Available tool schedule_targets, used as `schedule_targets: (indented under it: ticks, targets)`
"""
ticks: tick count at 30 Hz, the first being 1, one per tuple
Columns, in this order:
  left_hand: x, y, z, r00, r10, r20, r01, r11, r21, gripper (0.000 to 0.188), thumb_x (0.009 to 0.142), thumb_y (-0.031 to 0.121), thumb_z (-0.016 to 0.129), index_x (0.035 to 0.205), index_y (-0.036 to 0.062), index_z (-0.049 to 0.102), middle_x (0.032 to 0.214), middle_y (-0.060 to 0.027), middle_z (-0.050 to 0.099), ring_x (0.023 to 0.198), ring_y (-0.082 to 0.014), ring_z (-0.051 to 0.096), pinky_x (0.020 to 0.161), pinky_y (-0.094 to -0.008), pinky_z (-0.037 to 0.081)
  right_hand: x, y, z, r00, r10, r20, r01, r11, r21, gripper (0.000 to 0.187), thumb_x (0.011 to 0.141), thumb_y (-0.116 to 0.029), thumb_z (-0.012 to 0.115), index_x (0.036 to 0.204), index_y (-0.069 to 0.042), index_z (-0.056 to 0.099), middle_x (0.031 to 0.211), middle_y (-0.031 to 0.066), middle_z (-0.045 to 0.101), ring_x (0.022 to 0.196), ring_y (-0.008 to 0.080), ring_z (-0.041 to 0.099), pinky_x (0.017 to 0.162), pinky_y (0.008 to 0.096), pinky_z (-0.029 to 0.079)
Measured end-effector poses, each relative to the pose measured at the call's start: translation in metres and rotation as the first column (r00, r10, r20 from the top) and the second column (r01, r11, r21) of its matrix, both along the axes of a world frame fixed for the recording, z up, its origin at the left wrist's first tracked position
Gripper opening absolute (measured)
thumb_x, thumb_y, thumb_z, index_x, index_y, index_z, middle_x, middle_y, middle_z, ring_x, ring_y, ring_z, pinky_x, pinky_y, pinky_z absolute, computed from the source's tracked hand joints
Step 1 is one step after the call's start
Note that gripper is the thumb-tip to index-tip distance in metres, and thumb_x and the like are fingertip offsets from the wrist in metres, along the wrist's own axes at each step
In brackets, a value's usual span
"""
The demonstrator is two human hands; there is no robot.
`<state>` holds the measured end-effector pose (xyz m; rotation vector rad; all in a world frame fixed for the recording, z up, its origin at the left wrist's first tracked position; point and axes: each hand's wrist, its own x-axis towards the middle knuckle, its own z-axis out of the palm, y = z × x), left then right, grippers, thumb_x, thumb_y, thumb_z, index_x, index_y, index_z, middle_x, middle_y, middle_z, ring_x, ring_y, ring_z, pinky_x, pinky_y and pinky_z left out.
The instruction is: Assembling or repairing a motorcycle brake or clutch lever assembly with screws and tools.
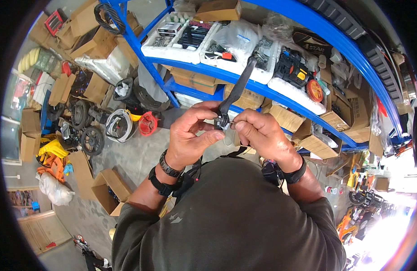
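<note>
A long black lever-shaped part (235, 88), like a brake lever, points up and away in front of my chest. My left hand (192, 133) is closed round its lower end, thumb and fingers gripping the small clamp-like head (222, 121). Beside that head, my right hand (259, 131) pinches a thin metal rod (233, 122), whose tip meets the head from the right. Whether the rod is a screw or a small tool cannot be made out. A thin pale loop hangs just below the two hands.
Ahead stands a blue metal shelf (271, 93) with white foam trays (190, 54) of small parts, a black-and-orange tool case (293, 67) and cardboard boxes (285, 118). Wheels (92, 140), a coiled pale hose (119, 126) and an open carton (110, 189) lie on the floor at left.
</note>
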<state>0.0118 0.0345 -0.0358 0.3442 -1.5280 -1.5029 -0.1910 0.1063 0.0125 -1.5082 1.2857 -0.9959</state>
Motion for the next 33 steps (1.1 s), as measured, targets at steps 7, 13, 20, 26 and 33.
schedule_targets:
  ticks: [7,13,20,26,33]
  targets:
    - [0.006,-0.001,0.002,0.998,-0.026,0.054,0.029,0.998,-0.049,0.040,0.076,-0.004,0.077,0.112,0.0006,0.058,0.131,-0.0161,0.052,0.111,-0.0189,0.057,0.082,-0.0293,0.055,0.000,-0.004,0.003,0.974,0.016,0.226,-0.081,0.955,0.286,0.021,0.100,-0.019,0.049,0.092,-0.003,0.061,0.060,-0.0019,0.052,0.052,0.0055,0.045,0.048,0.0229,0.037]
    - [0.007,-0.005,-0.005,0.994,0.023,0.107,-0.024,1.000,0.012,0.035,0.080,-0.003,0.072,0.110,-0.0021,0.054,0.130,-0.0204,0.051,0.111,-0.0233,0.058,0.085,-0.0345,0.057,0.006,-0.008,-0.016,0.982,0.022,0.189,-0.066,0.972,0.226,0.021,0.101,-0.023,0.049,0.097,-0.006,0.061,0.063,-0.0023,0.053,0.055,0.0048,0.047,0.048,0.0225,0.039]
    - [0.002,-0.005,-0.005,0.996,-0.079,0.047,0.071,0.985,0.155,0.032,0.081,-0.001,0.071,0.108,-0.0020,0.054,0.129,-0.0199,0.052,0.107,-0.0248,0.062,0.082,-0.0382,0.059,0.005,-0.001,-0.023,0.995,0.008,0.101,-0.006,1.000,-0.015,0.017,0.099,-0.017,0.052,0.097,-0.002,0.059,0.064,0.0016,0.057,0.059,0.0103,0.053,0.054,0.0297,0.045]
    - [-0.008,-0.008,-0.005,0.989,-0.076,0.128,0.058,0.989,0.134,0.033,0.078,-0.004,0.073,0.107,-0.0026,0.057,0.127,-0.0166,0.053,0.110,-0.0208,0.057,0.087,-0.0334,0.054,-0.002,0.009,-0.024,0.993,-0.110,0.038,0.114,0.985,-0.133,0.011,0.095,-0.012,0.058,0.097,-0.002,0.060,0.067,0.0061,0.060,0.062,0.0140,0.059,0.058,0.0310,0.048]
    - [-0.012,-0.004,0.011,0.989,-0.073,0.128,0.077,0.997,-0.025,0.036,0.077,-0.007,0.074,0.109,-0.0021,0.058,0.127,-0.0176,0.051,0.109,-0.0213,0.058,0.083,-0.0314,0.057,0.002,0.014,-0.016,0.983,-0.128,0.134,0.129,0.992,0.001,0.013,0.095,-0.013,0.058,0.099,-0.001,0.060,0.069,0.0051,0.060,0.064,0.0120,0.060,0.060,0.0295,0.048]
